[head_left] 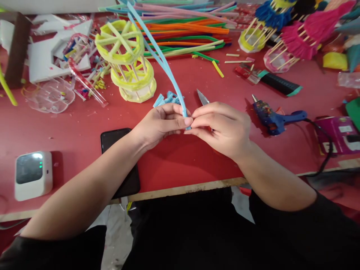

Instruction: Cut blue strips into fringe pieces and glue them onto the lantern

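Observation:
Light-blue pipe cleaners (168, 71) rise from between my hands, leaning away to the upper left. Thumb and fingers of my left hand (165, 122) pinch them near the lower end. My right hand (221, 125) has its fingertips closed at that same end, touching the left thumb; its grip there is partly hidden. Just behind my hands lies a small pile of cut light-blue pieces (168, 98). Scissors (203, 97) lie under my right hand, with a blade tip showing. A yellow two-tiered frame (132, 62) with wooden sticks stands beyond my left hand.
Loose coloured pipe cleaners (185, 28) spread across the back. To the right are a blue glue gun (277, 117) with a cord and a utility knife (278, 82). A black phone (126, 180) lies beneath my left forearm, and a white device (33, 175) sits far left.

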Available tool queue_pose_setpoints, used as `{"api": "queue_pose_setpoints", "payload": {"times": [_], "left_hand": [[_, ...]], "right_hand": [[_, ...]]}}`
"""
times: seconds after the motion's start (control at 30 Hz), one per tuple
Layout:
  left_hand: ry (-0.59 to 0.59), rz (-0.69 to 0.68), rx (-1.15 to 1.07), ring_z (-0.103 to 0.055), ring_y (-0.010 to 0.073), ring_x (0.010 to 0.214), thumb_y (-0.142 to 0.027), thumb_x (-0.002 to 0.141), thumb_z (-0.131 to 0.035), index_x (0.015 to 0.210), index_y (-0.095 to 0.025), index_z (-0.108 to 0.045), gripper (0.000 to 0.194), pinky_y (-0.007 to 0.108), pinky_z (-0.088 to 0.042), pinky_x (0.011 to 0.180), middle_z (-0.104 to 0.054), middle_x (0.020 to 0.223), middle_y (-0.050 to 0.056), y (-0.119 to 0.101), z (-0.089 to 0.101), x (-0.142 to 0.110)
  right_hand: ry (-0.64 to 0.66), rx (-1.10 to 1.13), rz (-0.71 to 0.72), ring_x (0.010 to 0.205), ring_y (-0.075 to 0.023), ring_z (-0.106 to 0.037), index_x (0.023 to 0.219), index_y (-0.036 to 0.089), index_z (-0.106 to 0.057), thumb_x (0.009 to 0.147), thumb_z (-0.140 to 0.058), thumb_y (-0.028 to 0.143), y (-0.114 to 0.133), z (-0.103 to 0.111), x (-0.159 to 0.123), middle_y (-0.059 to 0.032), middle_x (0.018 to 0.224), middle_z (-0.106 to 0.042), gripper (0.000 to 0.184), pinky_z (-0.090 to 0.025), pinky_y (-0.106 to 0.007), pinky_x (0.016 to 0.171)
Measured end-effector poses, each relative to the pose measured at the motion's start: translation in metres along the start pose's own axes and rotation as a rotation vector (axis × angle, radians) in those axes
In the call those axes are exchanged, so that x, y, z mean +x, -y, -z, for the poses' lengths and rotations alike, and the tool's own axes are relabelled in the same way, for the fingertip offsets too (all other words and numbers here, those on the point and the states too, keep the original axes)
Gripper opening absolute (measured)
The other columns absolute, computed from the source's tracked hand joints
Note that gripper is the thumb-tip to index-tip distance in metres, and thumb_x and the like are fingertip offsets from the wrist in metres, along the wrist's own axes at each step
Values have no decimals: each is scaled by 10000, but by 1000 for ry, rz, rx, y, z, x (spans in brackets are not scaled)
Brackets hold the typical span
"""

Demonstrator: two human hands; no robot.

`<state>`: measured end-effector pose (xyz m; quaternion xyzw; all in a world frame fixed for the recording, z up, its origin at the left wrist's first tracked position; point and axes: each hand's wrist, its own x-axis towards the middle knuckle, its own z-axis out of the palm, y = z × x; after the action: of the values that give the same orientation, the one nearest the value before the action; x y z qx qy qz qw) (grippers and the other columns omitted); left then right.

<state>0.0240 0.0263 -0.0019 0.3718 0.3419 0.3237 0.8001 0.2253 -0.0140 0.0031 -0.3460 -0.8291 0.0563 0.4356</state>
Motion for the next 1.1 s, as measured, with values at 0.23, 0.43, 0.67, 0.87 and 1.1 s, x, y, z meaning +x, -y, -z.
{"api": "queue_pose_setpoints", "payload": {"times": [0.23, 0.43, 0.67, 0.87, 1.1], "left_hand": [[-19, -197, 39, -691, 88, 704, -344, 564, -1047, 756, -186, -716, 414, 223, -600, 713, -717, 750, -45, 1, -5, 0], [-61, -348, 62, -720, 93, 771, -395, 575, -1039, 707, -215, -723, 387, 207, -625, 740, -721, 795, -61, 3, -9, -1], [-44, -354, 33, -744, 99, 748, -327, 604, -1034, 714, -210, -736, 338, 207, -653, 721, -753, 795, -58, 4, -8, 1], [-73, -443, 49, -787, 133, 807, -342, 610, -1030, 760, -247, -788, 301, 217, -665, 683, -808, 856, -54, 8, -9, 0], [-254, -595, 222, -813, 206, 941, -466, 670, -992, 1012, -276, -704, 487, 297, -695, 794, -810, 851, -48, 10, -20, -10]], "right_hand": [[-91, -21, -121, 911, -224, -777, 869, 262, -718, 924, -788, 224, 3, -2, 1, -33, 977, -809, 97, -653, -384, 834], [-48, 147, -298, 802, -184, -790, 899, 254, -711, 912, -795, 234, 14, -6, 1, 6, 905, -818, 88, -654, -315, 748], [-96, 359, -565, 770, -165, -803, 843, 247, -695, 912, -754, 197, 25, -11, 0, 27, 835, -807, 104, -684, -281, 728], [-115, 762, -782, 678, -172, -796, 737, 247, -623, 829, -881, 378, 26, -11, 9, 53, 722, -750, 303, -728, -341, 734], [-116, 988, -834, 696, -158, -804, 765, 230, -644, 821, -892, 357, 22, -19, 4, 56, 753, -763, 285, -724, -318, 727]]}}
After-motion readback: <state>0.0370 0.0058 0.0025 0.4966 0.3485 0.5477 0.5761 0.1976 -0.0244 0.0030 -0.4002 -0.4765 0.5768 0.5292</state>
